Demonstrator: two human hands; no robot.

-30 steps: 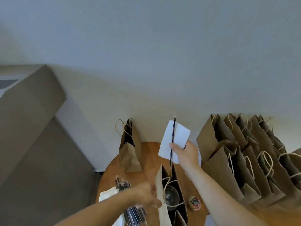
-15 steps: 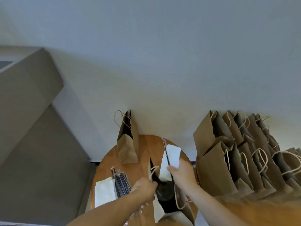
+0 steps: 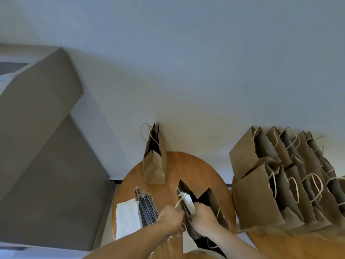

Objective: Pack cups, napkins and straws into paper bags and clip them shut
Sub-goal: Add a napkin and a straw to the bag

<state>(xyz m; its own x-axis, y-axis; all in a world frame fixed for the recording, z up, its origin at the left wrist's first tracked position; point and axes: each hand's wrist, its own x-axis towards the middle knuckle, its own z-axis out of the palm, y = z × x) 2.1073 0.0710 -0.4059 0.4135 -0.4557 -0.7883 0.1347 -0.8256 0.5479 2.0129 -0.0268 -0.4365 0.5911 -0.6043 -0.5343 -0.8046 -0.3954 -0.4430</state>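
Round table (image 3: 196,165): napkin (image 3: 189,202) in right hand (image 3: 205,216) at bag (image 3: 210,199)

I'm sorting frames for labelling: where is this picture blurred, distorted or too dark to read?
Head view: soft, even light, no glare; wide-angle stretch splays the row of bags toward the right edge; the lower right corner is smeared; the left hand gripping the open bag and the right hand holding the napkin are slightly soft; the bag's inside is black.
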